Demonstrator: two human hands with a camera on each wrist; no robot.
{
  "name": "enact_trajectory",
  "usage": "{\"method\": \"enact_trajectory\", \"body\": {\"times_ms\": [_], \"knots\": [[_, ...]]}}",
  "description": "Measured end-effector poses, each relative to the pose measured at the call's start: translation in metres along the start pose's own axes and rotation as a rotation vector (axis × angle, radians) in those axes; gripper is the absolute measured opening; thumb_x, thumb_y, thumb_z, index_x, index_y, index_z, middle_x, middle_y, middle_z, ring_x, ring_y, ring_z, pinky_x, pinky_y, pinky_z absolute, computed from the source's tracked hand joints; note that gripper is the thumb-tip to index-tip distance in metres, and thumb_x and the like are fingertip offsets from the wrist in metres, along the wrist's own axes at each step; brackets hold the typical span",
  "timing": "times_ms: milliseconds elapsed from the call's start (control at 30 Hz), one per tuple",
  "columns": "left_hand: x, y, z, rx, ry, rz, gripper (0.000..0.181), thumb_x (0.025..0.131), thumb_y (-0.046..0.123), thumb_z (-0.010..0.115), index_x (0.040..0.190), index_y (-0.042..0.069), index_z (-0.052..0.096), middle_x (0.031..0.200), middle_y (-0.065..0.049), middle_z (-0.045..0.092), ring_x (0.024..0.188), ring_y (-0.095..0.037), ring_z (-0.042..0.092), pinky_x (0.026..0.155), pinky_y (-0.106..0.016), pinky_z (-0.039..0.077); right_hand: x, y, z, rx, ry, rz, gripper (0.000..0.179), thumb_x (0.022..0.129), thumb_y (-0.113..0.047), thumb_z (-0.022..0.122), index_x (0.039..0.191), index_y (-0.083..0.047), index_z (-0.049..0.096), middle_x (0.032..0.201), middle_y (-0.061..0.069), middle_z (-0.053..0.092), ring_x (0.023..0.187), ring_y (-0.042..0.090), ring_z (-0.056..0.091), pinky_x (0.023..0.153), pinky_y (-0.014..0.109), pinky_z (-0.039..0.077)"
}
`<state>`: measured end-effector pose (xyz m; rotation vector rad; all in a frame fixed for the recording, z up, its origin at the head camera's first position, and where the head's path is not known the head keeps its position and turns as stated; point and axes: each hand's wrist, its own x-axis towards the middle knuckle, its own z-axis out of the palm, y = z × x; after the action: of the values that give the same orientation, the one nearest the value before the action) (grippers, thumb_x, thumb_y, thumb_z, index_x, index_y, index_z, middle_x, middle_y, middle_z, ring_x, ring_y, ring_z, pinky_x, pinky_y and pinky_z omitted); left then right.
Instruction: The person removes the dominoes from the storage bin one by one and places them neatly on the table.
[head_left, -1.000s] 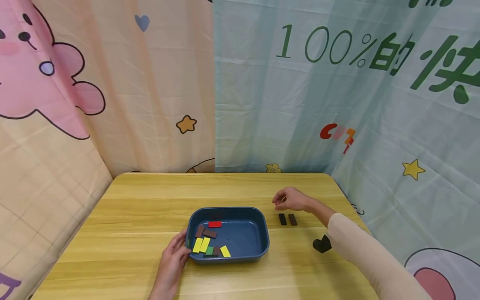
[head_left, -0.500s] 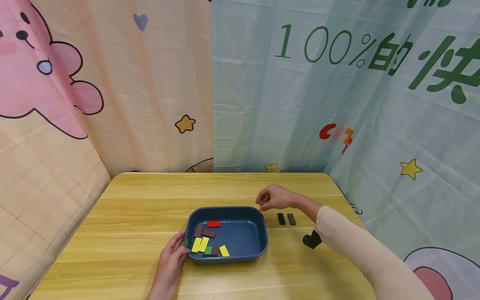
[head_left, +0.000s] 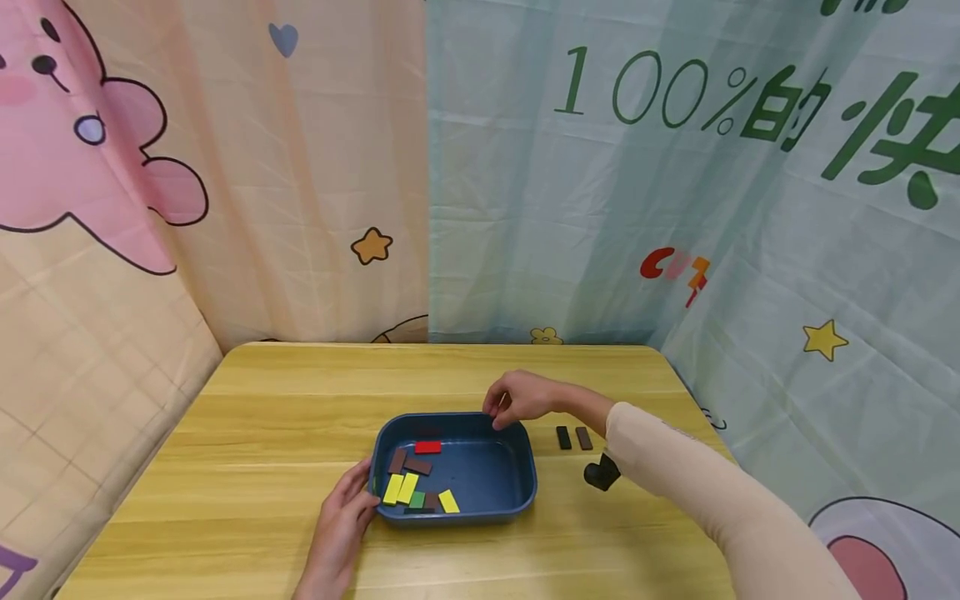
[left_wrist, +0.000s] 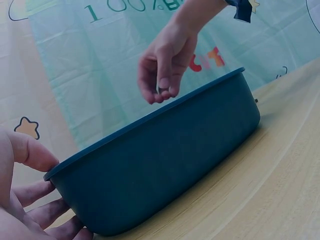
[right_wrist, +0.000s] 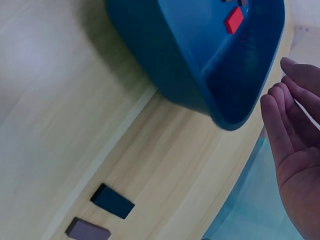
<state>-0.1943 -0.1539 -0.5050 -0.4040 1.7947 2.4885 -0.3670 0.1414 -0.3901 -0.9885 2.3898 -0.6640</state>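
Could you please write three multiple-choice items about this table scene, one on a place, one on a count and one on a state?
1. Where is the right hand?
A. above the far rim of the dark blue plastic tray
B. flat on the table's near edge
C. on the curtain

2. How many small dark rectangular tiles lie on the wooden table right of the tray?
A. none
B. two
C. five

3. What is the left hand doing?
A. holding a yellow tile in the air
B. touching the tray's near left corner
C. lying far from the tray

Answers: 1 A, the head view shows it over the tray's back rim; 2 B, a black one and a brown one lie side by side; 3 B, its fingers rest against the tray wall.
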Motion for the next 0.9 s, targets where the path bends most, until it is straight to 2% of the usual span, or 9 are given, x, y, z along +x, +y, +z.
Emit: {"method": "enact_trajectory", "body": {"times_ms": [267, 400, 667, 900], "knots": [[0.002, 0.000, 0.002, 0.002, -0.001, 0.002, 0.065, 0.097, -0.005, 0.047, 0.160, 0.001, 0.032, 0.165, -0.019, 0.030, 0.144, -0.028, 0.035, 0.095, -0.022, 0.047, 0.024, -0.016, 0.004, -0.075, -0.090, -0.029, 0.026, 0.092, -0.009, 0.078, 0.116, 0.000, 0.075, 0.100, 0.000, 0.074, 0.092, 0.010, 0.067, 0.080, 0.026, 0.056], [0.003, 0.000, 0.001, -0.001, -0.002, -0.002, 0.065, 0.098, -0.005, 0.047, 0.161, 0.001, 0.030, 0.166, -0.019, 0.028, 0.145, -0.028, 0.034, 0.094, -0.021, 0.047, 0.036, -0.026, 0.009, -0.108, -0.136, -0.058, 0.026, 0.091, -0.011, 0.080, 0.114, -0.002, 0.075, 0.097, -0.004, 0.072, 0.091, 0.007, 0.066, 0.081, 0.025, 0.054], [0.003, 0.001, 0.000, -0.007, -0.005, -0.004, 0.066, 0.098, -0.004, 0.047, 0.161, 0.002, 0.029, 0.166, -0.017, 0.028, 0.145, -0.027, 0.033, 0.093, -0.020, 0.047, 0.055, -0.040, 0.030, -0.160, -0.244, -0.109, 0.025, 0.090, -0.013, 0.081, 0.111, -0.002, 0.076, 0.090, -0.010, 0.069, 0.085, 0.005, 0.063, 0.079, 0.020, 0.052], [0.000, -0.001, 0.000, 0.004, 0.001, -0.008, 0.065, 0.097, -0.005, 0.048, 0.160, 0.002, 0.032, 0.164, -0.017, 0.031, 0.139, -0.021, 0.039, 0.094, -0.021, 0.047, 0.065, -0.042, 0.049, -0.149, -0.335, -0.129, 0.021, 0.089, -0.012, 0.083, 0.108, -0.005, 0.077, 0.088, -0.010, 0.068, 0.083, 0.005, 0.062, 0.078, 0.019, 0.052]]}}
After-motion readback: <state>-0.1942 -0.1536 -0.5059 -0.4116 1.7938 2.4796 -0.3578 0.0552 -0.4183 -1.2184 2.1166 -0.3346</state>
